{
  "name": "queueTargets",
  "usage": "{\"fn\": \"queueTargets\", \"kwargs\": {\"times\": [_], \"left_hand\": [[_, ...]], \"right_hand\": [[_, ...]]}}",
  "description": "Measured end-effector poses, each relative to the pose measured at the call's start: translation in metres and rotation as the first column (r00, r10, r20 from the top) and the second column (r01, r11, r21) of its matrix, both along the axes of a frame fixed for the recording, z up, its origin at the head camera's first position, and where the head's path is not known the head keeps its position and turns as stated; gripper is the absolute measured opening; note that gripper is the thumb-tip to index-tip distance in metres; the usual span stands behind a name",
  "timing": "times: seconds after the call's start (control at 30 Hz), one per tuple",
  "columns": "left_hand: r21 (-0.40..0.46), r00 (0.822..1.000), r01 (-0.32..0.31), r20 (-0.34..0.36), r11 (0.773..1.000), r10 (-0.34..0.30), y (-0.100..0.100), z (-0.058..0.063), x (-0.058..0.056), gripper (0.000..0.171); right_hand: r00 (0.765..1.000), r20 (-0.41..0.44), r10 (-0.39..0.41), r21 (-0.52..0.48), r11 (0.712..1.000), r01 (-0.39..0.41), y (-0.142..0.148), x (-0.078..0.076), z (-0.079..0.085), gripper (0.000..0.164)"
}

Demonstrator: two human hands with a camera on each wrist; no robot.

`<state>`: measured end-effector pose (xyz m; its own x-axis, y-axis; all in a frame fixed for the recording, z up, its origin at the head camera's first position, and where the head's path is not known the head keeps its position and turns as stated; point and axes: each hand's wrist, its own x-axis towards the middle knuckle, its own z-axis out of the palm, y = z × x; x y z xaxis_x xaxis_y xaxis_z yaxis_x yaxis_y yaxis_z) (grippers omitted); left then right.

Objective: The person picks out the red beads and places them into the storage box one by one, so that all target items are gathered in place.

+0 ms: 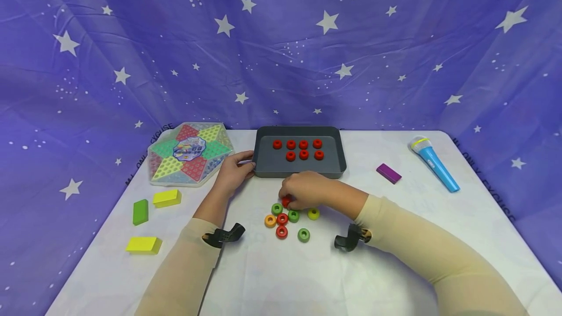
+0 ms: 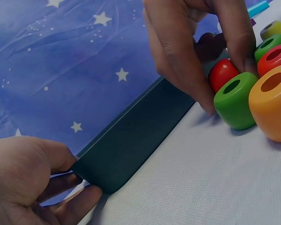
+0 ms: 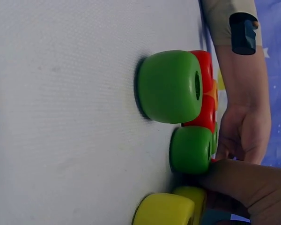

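In the head view, my left hand (image 1: 234, 172) is at the left end of a dark grey tray (image 1: 298, 172), its thumb and fingers pinching the front corner. Several red ring beads (image 1: 303, 145) stand in two rows inside the tray. Just in front of it, my right hand (image 1: 309, 189) pinches a red bead (image 2: 223, 75) between thumb and fingers, at the edge of a loose group of beads. Green beads (image 1: 304, 235), red beads (image 1: 282, 231), an orange bead (image 1: 270, 221) and a yellow bead (image 1: 313, 213) lie there on the white cloth.
A hexagonal star-patterned game board (image 1: 190, 154) lies left of the tray. Yellow blocks (image 1: 144, 245) and a green block (image 1: 140, 212) are at the left. On the right are a purple block (image 1: 389, 173) and a blue toy microphone (image 1: 434, 164). A starry purple curtain (image 1: 281, 62) hangs behind.
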<state>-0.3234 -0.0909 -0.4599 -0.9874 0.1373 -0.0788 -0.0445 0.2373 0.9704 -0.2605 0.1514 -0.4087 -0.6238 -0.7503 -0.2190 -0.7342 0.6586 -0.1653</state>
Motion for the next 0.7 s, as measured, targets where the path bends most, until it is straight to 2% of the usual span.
{"fn": "queueTargets", "kwargs": {"times": [0.17,0.33,0.53,0.7], "left_hand": [[0.007,1.0,0.0,-0.004,1.0,0.0,0.0,0.001,0.001,0.043],[0.008,1.0,0.002,-0.007,1.0,-0.002,0.0,0.002,0.002,0.043],[0.018,1.0,0.008,0.003,1.0,-0.009,0.0,0.003,0.002,0.043],[0.023,1.0,0.005,-0.013,1.0,-0.005,0.0,0.002,0.004,0.043]], "right_hand": [[1.0,0.01,-0.009,-0.046,0.999,0.009,0.001,-0.001,0.004,0.024],[0.997,0.049,-0.065,-0.185,0.98,0.073,0.007,-0.009,0.014,0.029],[0.994,0.048,-0.095,-0.338,0.935,0.106,0.014,-0.029,0.024,0.021],[0.985,0.072,-0.159,-0.397,0.901,0.175,0.011,-0.051,0.029,0.029]]}}
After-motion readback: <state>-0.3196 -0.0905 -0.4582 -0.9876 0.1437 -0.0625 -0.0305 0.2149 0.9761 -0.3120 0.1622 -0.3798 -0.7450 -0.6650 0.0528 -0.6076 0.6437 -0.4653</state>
